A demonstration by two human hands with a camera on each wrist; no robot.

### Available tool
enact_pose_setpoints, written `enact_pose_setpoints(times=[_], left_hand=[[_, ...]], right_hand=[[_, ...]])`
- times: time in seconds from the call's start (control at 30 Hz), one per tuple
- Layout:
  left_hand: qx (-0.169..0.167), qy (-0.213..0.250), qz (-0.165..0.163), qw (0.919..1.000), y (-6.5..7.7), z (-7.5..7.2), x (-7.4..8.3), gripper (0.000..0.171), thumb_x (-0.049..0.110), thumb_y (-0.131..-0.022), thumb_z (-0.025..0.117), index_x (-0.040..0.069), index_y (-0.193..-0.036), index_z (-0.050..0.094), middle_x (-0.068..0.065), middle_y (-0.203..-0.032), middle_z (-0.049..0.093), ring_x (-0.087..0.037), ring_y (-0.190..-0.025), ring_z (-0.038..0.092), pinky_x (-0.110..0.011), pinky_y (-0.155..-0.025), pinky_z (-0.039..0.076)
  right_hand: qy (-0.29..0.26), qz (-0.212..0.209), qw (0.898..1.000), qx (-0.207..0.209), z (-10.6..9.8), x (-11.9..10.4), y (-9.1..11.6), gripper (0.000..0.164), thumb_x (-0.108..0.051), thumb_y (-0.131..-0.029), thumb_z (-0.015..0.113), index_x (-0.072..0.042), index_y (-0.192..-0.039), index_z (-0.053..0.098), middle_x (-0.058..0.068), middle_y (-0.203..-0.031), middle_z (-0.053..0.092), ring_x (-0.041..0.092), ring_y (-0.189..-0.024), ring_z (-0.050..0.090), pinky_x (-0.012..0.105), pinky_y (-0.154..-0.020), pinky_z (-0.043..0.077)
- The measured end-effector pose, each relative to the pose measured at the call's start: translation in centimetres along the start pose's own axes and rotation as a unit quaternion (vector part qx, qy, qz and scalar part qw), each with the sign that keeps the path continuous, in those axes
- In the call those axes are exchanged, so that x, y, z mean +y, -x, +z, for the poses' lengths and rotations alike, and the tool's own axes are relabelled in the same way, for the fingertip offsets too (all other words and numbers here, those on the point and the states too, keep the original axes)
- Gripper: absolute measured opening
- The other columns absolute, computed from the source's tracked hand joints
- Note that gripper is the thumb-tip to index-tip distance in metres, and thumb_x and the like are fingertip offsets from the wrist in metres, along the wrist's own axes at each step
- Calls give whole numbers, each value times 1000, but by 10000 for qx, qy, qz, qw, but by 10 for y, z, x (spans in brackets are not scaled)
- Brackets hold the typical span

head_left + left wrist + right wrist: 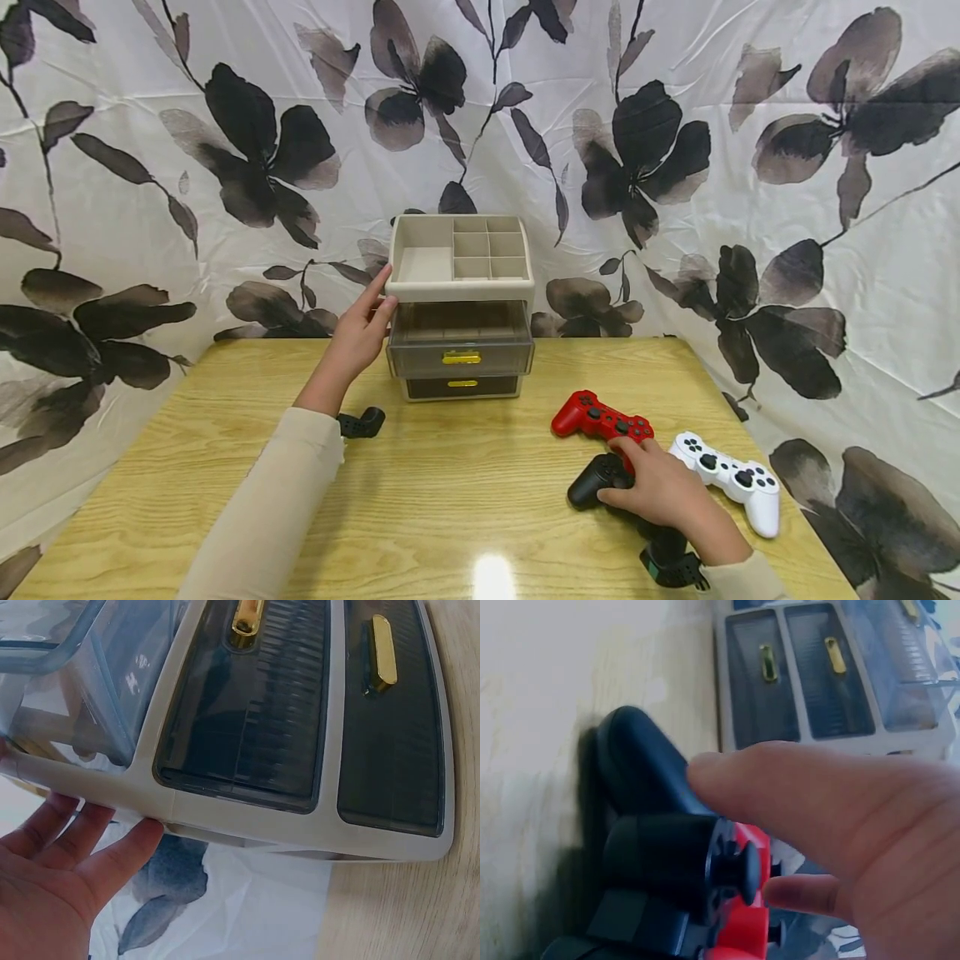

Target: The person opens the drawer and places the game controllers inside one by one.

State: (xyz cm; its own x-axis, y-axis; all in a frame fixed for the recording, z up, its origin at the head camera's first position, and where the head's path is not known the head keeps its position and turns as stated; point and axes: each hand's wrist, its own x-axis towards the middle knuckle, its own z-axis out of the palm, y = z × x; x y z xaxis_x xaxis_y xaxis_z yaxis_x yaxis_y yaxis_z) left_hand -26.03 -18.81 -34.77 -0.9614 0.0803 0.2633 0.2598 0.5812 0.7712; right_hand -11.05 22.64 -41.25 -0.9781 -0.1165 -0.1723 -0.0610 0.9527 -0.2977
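A cream desktop organizer [461,292] stands at the back of the table, its clear upper drawer [461,358] pulled out. Against the organizer's left side rests my left hand [356,333], fingers extended; the left wrist view shows its fingertips [142,832] touching the cream side wall. At the right, my right hand [660,487] is over a black game controller [596,482], thumb and fingers spread apart around it. Part of that controller is hidden by the hand. Just beyond lies a red controller [592,417], and a white controller [731,475] is to the right.
Sorting compartments [489,246] top the organizer, and a lower drawer with a gold handle [462,384] is closed. Black wrist devices are strapped to both arms. The wooden table [442,492] ends at a floral cloth [270,158] hanging behind.
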Motion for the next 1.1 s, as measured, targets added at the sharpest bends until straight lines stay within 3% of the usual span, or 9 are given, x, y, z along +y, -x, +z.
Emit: enact_pose_setpoints(times=[0.37,0.5,0.7,0.9,1.1], left_hand=[[37,83,-41,10000,2,-1,1,50,57,-99,34,65,-143,11,-17,-142,48,-37,-125,52,-55,-95,49],[6,169,-15,9999,2,-2,0,49,56,-100,34,64,-143,12,-18,-142,48,-37,-126,51,-54,-96,49],[-103,257,-13,9996,1,-2,0,49,55,-100,33,63,-144,12,-17,-145,45,-38,-131,47,-54,-98,47],[-115,278,-7,9995,-1,-2,-2,49,55,-100,33,62,-145,12,-17,-147,43,-39,-133,46,-55,-98,47],[-66,429,-17,9991,0,-2,-1,49,57,-100,30,59,-146,14,-6,-159,29,-39,-134,45,-55,-99,47]], right_hand=[[80,179,9994,-281,9,2,0,87,-57,-67,79,-21,-140,49,17,-119,62,31,-88,63,49,-64,47],[72,67,9994,-327,11,4,1,88,-44,-66,82,-21,-143,46,11,-110,67,25,-86,62,46,-62,45],[-77,-14,9991,-422,12,7,2,93,-22,-59,76,-24,-145,43,6,-103,68,20,-77,54,38,-59,39],[-182,-77,9983,-554,12,7,0,91,-19,-59,76,-25,-144,45,6,-103,67,21,-77,54,37,-59,38],[-5,-245,9989,-407,5,4,-2,90,-21,-61,81,-27,-143,45,5,-106,67,21,-83,57,38,-59,40]])
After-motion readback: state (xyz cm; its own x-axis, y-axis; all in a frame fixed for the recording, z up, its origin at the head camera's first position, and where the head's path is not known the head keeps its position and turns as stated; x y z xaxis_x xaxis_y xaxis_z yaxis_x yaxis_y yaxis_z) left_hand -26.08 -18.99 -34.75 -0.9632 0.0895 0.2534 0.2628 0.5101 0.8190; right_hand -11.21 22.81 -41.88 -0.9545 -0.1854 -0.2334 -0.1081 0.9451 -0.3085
